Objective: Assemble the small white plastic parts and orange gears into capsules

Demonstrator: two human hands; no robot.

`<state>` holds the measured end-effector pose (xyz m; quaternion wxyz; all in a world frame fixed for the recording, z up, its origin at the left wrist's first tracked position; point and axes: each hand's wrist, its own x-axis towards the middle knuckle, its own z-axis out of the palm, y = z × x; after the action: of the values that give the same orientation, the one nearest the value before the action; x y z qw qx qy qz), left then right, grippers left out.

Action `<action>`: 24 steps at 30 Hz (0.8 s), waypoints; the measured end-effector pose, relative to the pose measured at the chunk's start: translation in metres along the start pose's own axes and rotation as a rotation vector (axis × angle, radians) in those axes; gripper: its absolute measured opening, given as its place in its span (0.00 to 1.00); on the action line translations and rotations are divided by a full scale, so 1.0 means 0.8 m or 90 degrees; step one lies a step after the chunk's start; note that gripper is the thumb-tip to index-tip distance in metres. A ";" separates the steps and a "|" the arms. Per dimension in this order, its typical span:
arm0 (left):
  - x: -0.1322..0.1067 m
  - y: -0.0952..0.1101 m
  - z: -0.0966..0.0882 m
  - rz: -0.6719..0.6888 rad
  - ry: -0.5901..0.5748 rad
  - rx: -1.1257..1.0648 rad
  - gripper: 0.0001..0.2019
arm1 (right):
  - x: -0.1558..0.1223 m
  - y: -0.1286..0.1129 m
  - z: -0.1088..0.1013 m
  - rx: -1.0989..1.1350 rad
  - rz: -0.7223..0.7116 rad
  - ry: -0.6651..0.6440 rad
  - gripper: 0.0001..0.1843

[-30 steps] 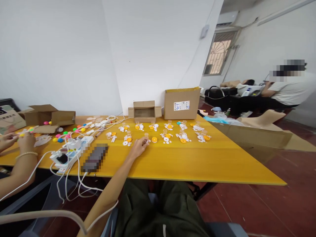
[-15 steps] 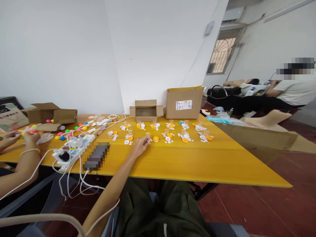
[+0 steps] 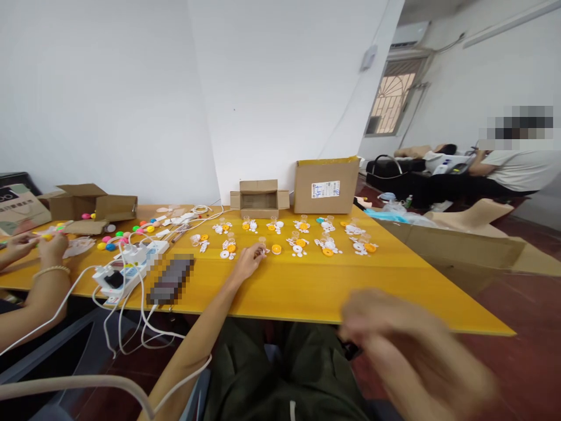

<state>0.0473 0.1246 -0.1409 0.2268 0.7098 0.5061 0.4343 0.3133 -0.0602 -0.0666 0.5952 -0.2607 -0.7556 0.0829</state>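
My left hand (image 3: pixel 248 262) rests on the table with its fingers curled together over small white plastic pieces (image 3: pixel 263 251). What its fingertips hold is too small to make out. Just behind it stands a clear plastic cup (image 3: pixel 262 241), and to its right lies an orange round cap (image 3: pixel 276 249). A white disc (image 3: pixel 225 254) and an orange ring (image 3: pixel 231 248) sit to its left. My right hand (image 3: pixel 407 345) is in the air over the table's front edge at the lower right, smeared by motion, so its fingers cannot be read.
Several piles of clear cups, caps and white pieces (image 3: pixel 328 244) line the yellow table (image 3: pixel 350 286). A small open carton (image 3: pixel 259 206) and a big carton (image 3: pixel 324 190) stand behind. At left are a phone (image 3: pixel 172 279), a power strip (image 3: pixel 131 269), cables and another person's hands (image 3: pixel 53 248).
My right hand has come into view at the lower right, moving fast. My left hand stays almost where it was beside the clear cup.
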 end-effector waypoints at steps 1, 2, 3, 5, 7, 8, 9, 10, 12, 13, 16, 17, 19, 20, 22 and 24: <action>0.000 0.000 0.000 0.000 0.002 -0.003 0.06 | 0.023 0.015 0.015 -0.020 0.049 -0.031 0.05; 0.000 0.000 -0.001 0.004 0.003 -0.008 0.07 | 0.043 0.032 0.032 -0.036 0.073 -0.081 0.07; 0.000 0.000 -0.001 0.008 0.006 -0.015 0.07 | 0.060 0.051 0.049 -0.046 0.079 -0.131 0.09; 0.001 -0.001 -0.001 0.019 0.015 -0.031 0.07 | 0.080 0.092 0.083 -0.093 0.082 -0.191 0.11; 0.002 -0.003 -0.001 0.023 0.029 -0.056 0.06 | 0.085 0.131 0.112 -0.165 0.081 -0.240 0.09; 0.003 -0.004 0.000 0.020 0.033 -0.072 0.06 | 0.084 0.148 0.124 -0.201 0.084 -0.265 0.08; 0.004 -0.006 0.000 0.014 0.036 -0.091 0.05 | 0.082 0.162 0.135 -0.231 0.086 -0.285 0.09; 0.005 -0.008 0.000 0.006 0.035 -0.110 0.05 | 0.080 0.174 0.145 -0.255 0.082 -0.299 0.09; 0.007 -0.011 0.001 -0.013 0.033 -0.141 0.06 | 0.078 0.190 0.161 -0.288 0.071 -0.321 0.09; 0.008 -0.012 0.001 -0.023 0.034 -0.151 0.06 | 0.078 0.195 0.167 -0.299 0.072 -0.328 0.10; 0.010 -0.016 0.000 -0.045 0.044 -0.173 0.06 | 0.081 0.201 0.179 -0.322 0.086 -0.354 0.12; 0.010 -0.016 0.000 -0.050 0.048 -0.178 0.06 | 0.082 0.202 0.181 -0.328 0.088 -0.363 0.13; 0.011 -0.017 -0.001 -0.056 0.051 -0.186 0.06 | 0.082 0.203 0.184 -0.339 0.083 -0.378 0.15; 0.011 -0.017 -0.001 -0.058 0.052 -0.190 0.06 | 0.082 0.203 0.185 -0.343 0.078 -0.384 0.17; 0.011 -0.017 -0.002 -0.065 0.051 -0.201 0.07 | 0.082 0.204 0.187 -0.351 0.069 -0.391 0.20; 0.011 -0.016 -0.003 -0.073 0.052 -0.214 0.06 | 0.080 0.207 0.189 -0.362 0.067 -0.391 0.19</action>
<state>0.0394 0.1375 -0.1460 0.3459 0.6134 0.4749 0.5278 0.2096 0.1400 -0.1256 0.2418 -0.4161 -0.8762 -0.0247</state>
